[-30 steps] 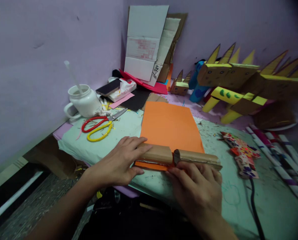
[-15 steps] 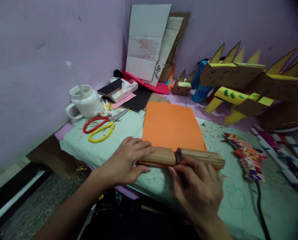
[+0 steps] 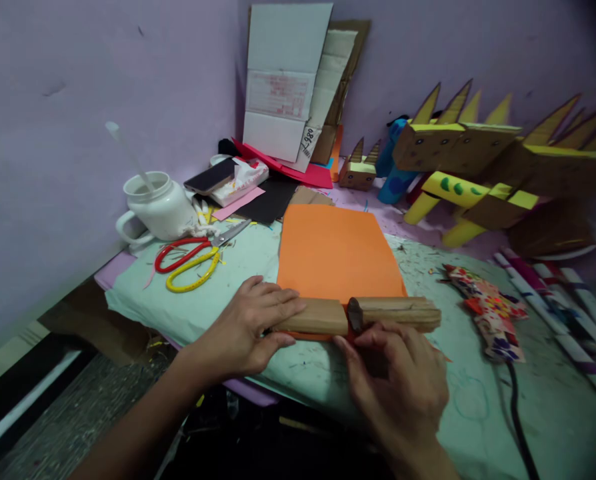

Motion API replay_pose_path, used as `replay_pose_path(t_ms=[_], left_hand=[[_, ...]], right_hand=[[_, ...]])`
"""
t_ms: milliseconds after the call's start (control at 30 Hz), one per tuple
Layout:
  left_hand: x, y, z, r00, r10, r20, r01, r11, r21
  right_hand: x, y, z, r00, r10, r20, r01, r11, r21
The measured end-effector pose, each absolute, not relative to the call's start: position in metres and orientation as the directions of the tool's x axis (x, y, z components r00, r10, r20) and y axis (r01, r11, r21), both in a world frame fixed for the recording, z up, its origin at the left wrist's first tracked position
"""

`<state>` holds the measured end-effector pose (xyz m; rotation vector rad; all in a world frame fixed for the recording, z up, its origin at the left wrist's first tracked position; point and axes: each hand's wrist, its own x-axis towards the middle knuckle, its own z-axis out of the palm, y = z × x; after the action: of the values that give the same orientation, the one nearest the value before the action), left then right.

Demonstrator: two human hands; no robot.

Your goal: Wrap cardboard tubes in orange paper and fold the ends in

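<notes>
A brown cardboard tube (image 3: 323,316) lies crosswise over the near edge of a sheet of orange paper (image 3: 338,250). A break near its middle shows a dark brown flap, with a second tube length (image 3: 403,312) continuing to the right. My left hand (image 3: 251,325) grips the tube's left end, fingers over the top and thumb in front. Beside the break, my right hand (image 3: 403,377) pinches with thumb and forefinger at the orange paper's near edge, close against the tube. Its other fingers curl inward, and the pinch itself is partly hidden. Orange paper shows beneath the tube's front.
Scissors (image 3: 191,263) with red and yellow handles lie left, beside a white mug (image 3: 158,207) with a straw. A phone (image 3: 209,175) is behind them. Cardboard figures (image 3: 458,147) stand at back right. A flower-patterned cloth piece (image 3: 488,310) with a cord and several markers (image 3: 533,293) lie right.
The whole scene has shifted slightly left as the camera turned. Both hands keep nearly the same hold on the tube and paper.
</notes>
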<state>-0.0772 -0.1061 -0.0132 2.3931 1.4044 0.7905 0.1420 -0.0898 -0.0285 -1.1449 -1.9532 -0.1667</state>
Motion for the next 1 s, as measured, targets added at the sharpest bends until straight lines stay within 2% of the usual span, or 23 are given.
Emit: replay_pose_path(t_ms=[300,467,800,1000], left_hand=[[-0.075,-0.105,-0.013,0.377,0.866,0.328,0.723,-0.497,0.48],[-0.072,-0.107,-0.015,0.323,0.881,0.346,0.721,-0.466,0.513],[-0.057,-0.11,-0.017,0.2,0.873,0.444,0.782,-0.415,0.466],[-0.065,-0.11,-0.02,0.249,0.883,0.398,0.765,-0.431,0.479]], right_hand=[[0.141,-0.092,-0.026,-0.321,0.682,0.657,0.79,0.575,-0.212],[0.142,-0.09,-0.028,-0.343,0.703,0.623,0.757,0.6,-0.261],[0.141,-0.086,-0.03,-0.302,0.775,0.556,0.78,0.535,-0.323],[0.142,-0.084,-0.03,-0.287,0.785,0.549,0.766,0.532,-0.36]])
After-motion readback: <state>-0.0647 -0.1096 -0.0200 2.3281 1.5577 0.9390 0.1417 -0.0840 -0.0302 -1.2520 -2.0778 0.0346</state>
